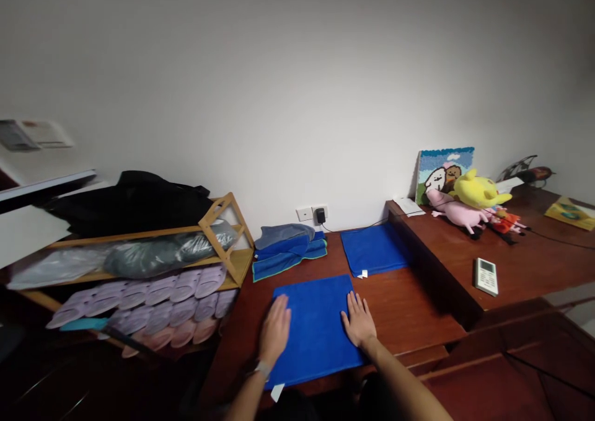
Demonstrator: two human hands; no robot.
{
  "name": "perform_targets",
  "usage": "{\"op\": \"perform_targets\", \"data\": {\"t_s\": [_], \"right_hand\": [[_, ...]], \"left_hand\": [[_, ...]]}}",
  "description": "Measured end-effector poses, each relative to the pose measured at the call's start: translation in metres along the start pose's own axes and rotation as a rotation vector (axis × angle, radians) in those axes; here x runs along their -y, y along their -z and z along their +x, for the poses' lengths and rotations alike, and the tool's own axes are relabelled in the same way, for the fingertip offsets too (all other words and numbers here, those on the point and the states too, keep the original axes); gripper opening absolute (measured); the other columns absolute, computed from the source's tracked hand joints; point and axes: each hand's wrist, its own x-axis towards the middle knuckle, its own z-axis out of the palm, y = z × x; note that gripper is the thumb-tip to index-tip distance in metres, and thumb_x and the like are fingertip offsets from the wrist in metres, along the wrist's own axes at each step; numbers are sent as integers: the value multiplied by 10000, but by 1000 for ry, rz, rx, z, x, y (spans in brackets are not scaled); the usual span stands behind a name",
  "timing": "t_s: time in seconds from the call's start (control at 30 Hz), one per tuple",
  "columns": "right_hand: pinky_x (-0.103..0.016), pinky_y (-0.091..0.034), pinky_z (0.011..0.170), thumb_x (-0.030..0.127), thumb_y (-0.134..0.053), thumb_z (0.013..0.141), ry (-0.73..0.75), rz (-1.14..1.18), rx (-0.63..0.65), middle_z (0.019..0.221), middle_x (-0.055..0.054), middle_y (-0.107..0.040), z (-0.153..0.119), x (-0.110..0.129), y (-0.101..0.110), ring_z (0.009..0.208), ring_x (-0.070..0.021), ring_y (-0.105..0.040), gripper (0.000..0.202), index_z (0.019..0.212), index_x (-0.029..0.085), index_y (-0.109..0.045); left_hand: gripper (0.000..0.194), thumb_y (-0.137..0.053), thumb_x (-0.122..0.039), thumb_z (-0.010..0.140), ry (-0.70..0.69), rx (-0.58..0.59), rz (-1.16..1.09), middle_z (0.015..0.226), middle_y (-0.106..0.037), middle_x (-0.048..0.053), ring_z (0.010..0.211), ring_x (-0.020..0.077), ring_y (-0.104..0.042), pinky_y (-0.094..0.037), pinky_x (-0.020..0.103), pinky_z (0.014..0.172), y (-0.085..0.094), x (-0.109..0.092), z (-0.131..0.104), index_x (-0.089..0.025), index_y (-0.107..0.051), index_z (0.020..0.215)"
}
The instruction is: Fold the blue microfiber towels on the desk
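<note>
A blue towel (318, 334) lies spread out flat on the reddish-brown desk (395, 303), with a white tag (277, 392) at its near left corner. On its left edge rests my left hand (276, 327), fingers stretched out and slightly blurred. My right hand (359, 319) lies flat on the right edge, fingers apart. Neither hand grips anything. Behind and to the right, a second blue towel (376, 249) lies flat with a white tag at its front edge. Several folded blue and grey cloths (290, 247) are piled at the back left.
A wooden rack (227, 235) with lilac slippers (160, 291) and a black bag (134, 204) stands left. On the raised surface at right are plush toys (478, 191), a white remote (486, 276) and a picture (444, 173). A black plug (320, 215) sits in the wall socket, its cable running right.
</note>
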Motion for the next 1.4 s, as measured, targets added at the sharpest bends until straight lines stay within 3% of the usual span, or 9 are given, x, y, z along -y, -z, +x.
{"op": "perform_targets", "data": {"t_s": [0.07,0.13,0.2,0.27,0.4,0.63,0.73,1.0,1.4], "right_hand": [[-382,17,1281,540,-124,1025,0,-5,4,1708,-20,-86,-1,0,0,1586,-195,-25,737,1633,124,-140],[-387,13,1281,522,-134,1024,10,-16,9,1707,-23,-88,0,-1,-1,1587,-201,-22,731,1631,116,-149],[-392,14,1281,489,-153,1022,21,-34,16,1707,-15,-88,0,-3,-4,1587,-205,-19,710,1631,125,-161],[-391,14,1280,472,-174,1018,28,-52,15,1708,-7,-85,2,-5,-8,1587,-208,-18,700,1632,135,-166],[-394,5,1282,513,-160,1020,18,-59,-4,1709,-17,-85,3,-6,-13,1587,-213,-31,730,1630,112,-139],[-392,-1,1281,537,-131,1021,1,-66,-1,1709,-6,-75,0,-4,-10,1587,-207,-40,739,1630,119,-124],[-393,-2,1281,542,-129,1021,2,-79,-9,1708,-7,-85,0,-5,-13,1586,-209,-46,741,1630,119,-125],[-440,1,1279,531,-150,1026,-26,-145,-10,1709,-6,-99,0,0,-12,1587,-223,-50,720,1633,143,-130],[-401,-37,1282,490,-142,1031,-23,-81,-18,1705,-19,-114,-40,-2,-20,1584,-197,-74,703,1629,121,-165]], "left_hand": [[571,-252,-437,1060,-189,163,-27,1636,-428,29,1538,221,-318,-285,470,1274,-24,-55,8,-260,-333,1597],[613,-248,-468,1060,-258,262,-37,1680,-327,55,1555,231,-275,-263,475,1280,-52,-101,12,-239,-235,1629],[644,-219,-495,1059,-244,337,-41,1685,-295,83,1561,233,-257,-254,479,1282,-77,-129,11,-212,-193,1637],[655,-187,-511,1059,-217,388,-32,1679,-304,88,1560,226,-259,-245,474,1285,-92,-137,7,-202,-196,1636],[655,-182,-532,1058,-206,402,36,1683,-297,60,1561,219,-251,-233,473,1287,-84,-104,-6,-221,-187,1635],[710,-210,-594,1041,69,360,230,1687,-275,71,1561,235,-242,-231,481,1279,-13,26,-39,-207,-174,1635],[726,-219,-591,1040,91,318,227,1697,-244,75,1563,226,-235,-257,465,1271,-1,59,-54,-197,-116,1641],[727,-202,-575,1039,98,313,193,1698,-235,91,1564,231,-233,-227,467,1275,-1,55,-56,-176,-130,1642],[771,-194,-619,1020,124,316,196,1693,-239,109,1567,239,-222,-221,476,1273,-7,58,-50,-144,-207,1628]]}}
